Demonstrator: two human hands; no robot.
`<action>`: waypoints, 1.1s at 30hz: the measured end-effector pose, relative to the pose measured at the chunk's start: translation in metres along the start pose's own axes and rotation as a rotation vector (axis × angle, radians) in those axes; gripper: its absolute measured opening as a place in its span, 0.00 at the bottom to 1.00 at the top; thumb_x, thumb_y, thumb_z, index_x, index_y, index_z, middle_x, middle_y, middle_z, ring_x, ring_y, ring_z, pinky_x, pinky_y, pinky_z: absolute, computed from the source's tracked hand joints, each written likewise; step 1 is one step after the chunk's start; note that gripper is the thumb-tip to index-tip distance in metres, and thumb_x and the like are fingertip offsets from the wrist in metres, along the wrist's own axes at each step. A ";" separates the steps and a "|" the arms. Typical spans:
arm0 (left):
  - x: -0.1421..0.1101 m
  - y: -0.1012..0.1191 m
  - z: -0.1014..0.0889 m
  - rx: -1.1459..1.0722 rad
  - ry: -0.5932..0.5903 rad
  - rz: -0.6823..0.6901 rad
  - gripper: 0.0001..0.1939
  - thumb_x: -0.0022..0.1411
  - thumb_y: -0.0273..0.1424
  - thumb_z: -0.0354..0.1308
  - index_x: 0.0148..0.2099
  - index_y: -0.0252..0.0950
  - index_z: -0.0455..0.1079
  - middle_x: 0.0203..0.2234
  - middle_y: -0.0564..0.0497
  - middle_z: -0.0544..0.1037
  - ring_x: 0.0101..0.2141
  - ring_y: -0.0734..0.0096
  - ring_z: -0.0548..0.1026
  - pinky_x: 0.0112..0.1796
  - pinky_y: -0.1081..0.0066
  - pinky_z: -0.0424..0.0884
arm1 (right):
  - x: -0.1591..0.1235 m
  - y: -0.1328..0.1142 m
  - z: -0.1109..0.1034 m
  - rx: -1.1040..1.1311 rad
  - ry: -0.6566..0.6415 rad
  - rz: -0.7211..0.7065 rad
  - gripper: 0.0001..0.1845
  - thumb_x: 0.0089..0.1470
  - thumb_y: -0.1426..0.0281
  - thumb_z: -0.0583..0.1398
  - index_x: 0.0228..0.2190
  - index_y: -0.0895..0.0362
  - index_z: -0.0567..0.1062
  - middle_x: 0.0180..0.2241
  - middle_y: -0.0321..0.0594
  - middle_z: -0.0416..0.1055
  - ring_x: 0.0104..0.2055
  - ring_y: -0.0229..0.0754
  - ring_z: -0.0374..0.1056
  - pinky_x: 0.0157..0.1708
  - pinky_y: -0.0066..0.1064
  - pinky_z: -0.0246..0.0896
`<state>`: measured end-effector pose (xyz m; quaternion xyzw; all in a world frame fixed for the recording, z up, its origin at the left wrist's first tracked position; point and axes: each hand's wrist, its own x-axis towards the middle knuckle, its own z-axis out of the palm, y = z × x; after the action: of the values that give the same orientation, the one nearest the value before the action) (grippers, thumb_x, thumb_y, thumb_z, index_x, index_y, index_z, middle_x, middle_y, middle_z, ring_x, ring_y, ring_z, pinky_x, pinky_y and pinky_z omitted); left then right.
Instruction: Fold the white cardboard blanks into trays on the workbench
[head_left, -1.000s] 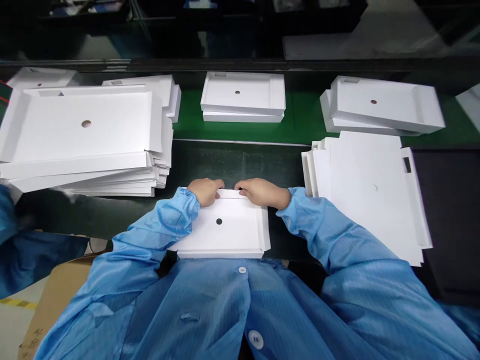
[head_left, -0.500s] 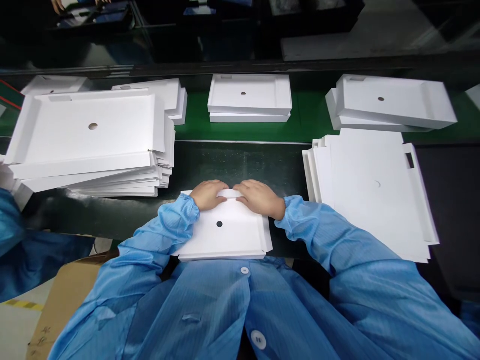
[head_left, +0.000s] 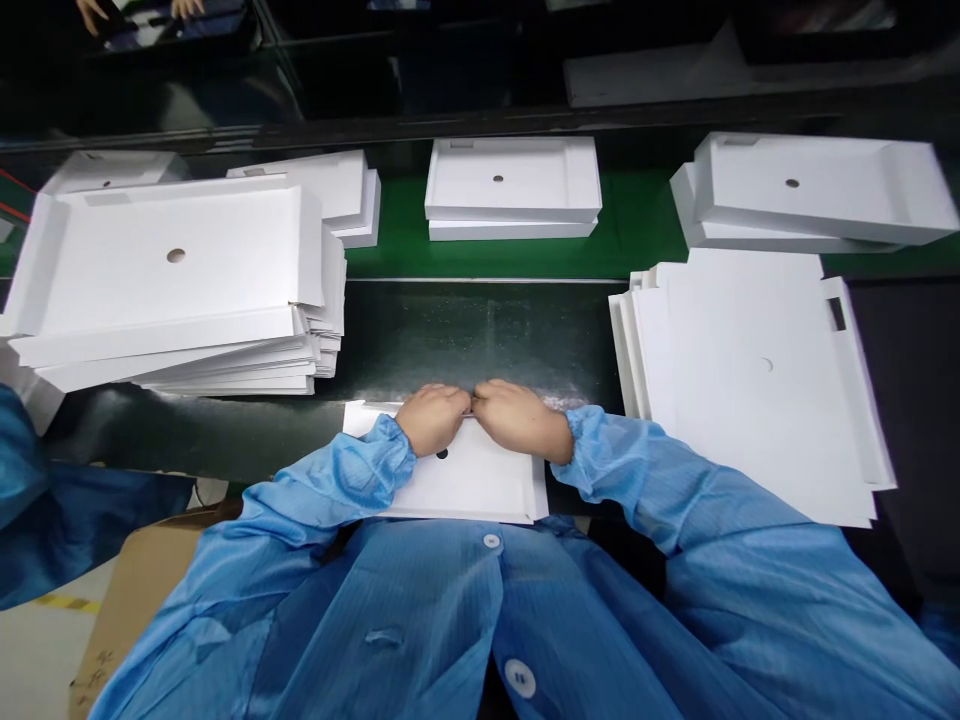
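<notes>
A white cardboard box tray, partly folded, with a round hole near its middle, lies at the bench edge against my blue coat. My left hand is closed over the far edge of this tray. Right beside it, my right hand grips the same edge with curled fingers. The two hands nearly meet at the middle of that edge, covering much of the far flap. Their fingertips are mostly hidden.
Several partly folded white trays are stacked on the left. Flat white cardboard blanks lie in a pile on the right. Folded white boxes stand along the green strip. A co-worker's blue sleeve shows at far left.
My hands have come closer together along the tray's far edge, and their fingers have curled over it more. The view has shifted slightly.
</notes>
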<state>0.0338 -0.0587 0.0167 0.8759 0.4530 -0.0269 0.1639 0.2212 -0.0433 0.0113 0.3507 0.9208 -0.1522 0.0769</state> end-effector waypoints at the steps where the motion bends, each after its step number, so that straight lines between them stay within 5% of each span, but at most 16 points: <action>1: 0.000 0.002 0.001 0.011 -0.003 -0.016 0.07 0.67 0.26 0.51 0.40 0.35 0.72 0.36 0.45 0.79 0.41 0.59 0.77 0.45 0.62 0.69 | 0.000 -0.001 0.000 0.001 -0.008 -0.003 0.15 0.64 0.75 0.52 0.39 0.60 0.78 0.41 0.49 0.74 0.45 0.47 0.68 0.41 0.33 0.60; 12: 0.024 0.000 -0.023 -0.049 -0.226 -0.255 0.18 0.63 0.30 0.58 0.54 0.40 0.63 0.38 0.46 0.80 0.40 0.56 0.79 0.37 0.65 0.67 | 0.024 0.026 -0.022 0.182 -0.207 0.043 0.16 0.61 0.64 0.60 0.49 0.55 0.77 0.44 0.46 0.78 0.45 0.50 0.74 0.38 0.33 0.60; 19: 0.014 -0.022 -0.013 -0.081 -0.054 -0.148 0.06 0.65 0.36 0.60 0.44 0.42 0.72 0.41 0.51 0.80 0.46 0.59 0.76 0.45 0.62 0.64 | -0.009 0.028 -0.008 -0.076 0.093 -0.083 0.24 0.68 0.66 0.52 0.61 0.60 0.66 0.48 0.52 0.73 0.49 0.51 0.67 0.45 0.39 0.57; 26: -0.014 -0.037 0.002 0.000 0.100 -0.085 0.19 0.69 0.39 0.56 0.59 0.40 0.70 0.50 0.44 0.76 0.51 0.56 0.72 0.51 0.58 0.63 | -0.008 0.023 0.003 -0.237 0.179 -0.170 0.25 0.67 0.75 0.45 0.60 0.70 0.67 0.44 0.55 0.73 0.45 0.52 0.63 0.42 0.41 0.54; 33: -0.022 -0.043 0.019 0.150 0.168 0.003 0.19 0.73 0.39 0.46 0.58 0.41 0.72 0.48 0.41 0.77 0.49 0.55 0.72 0.51 0.54 0.63 | -0.001 0.013 0.010 -0.332 0.146 -0.250 0.21 0.64 0.78 0.48 0.47 0.70 0.77 0.43 0.58 0.73 0.42 0.52 0.64 0.37 0.41 0.51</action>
<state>-0.0116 -0.0593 -0.0083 0.8855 0.4606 0.0128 0.0594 0.2315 -0.0383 -0.0008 0.2262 0.9728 0.0192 0.0470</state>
